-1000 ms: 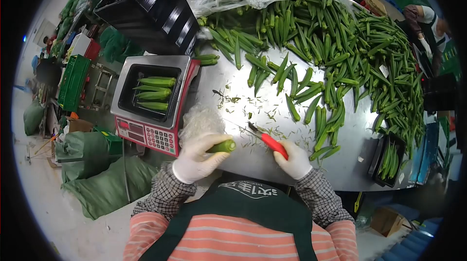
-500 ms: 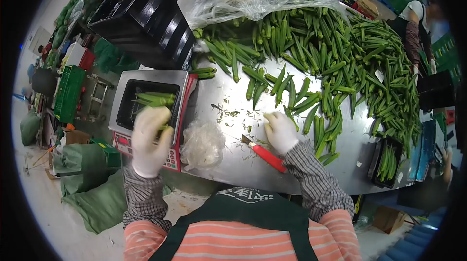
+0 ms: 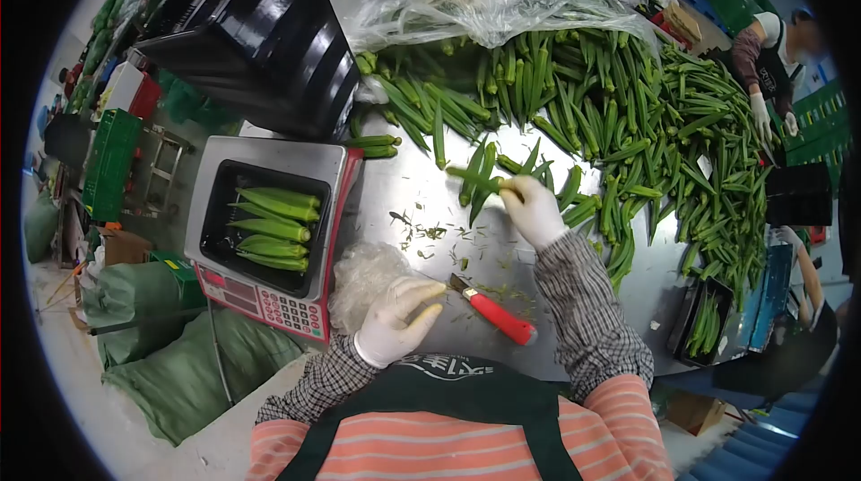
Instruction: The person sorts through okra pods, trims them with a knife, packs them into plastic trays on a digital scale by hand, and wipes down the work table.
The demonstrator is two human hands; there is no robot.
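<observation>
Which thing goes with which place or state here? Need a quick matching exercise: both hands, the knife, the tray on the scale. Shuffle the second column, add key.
Things
1. right hand
2. red-handled knife
3. left hand
4. black tray

Places and states
A. open, with nothing visible in its grasp
B. on the scale, with okra pods in it
C. pinching a single okra pod by one end
D. lying on the metal table, out of both hands

Pairs: 1-C, 2-D, 3-A, 4-B
</observation>
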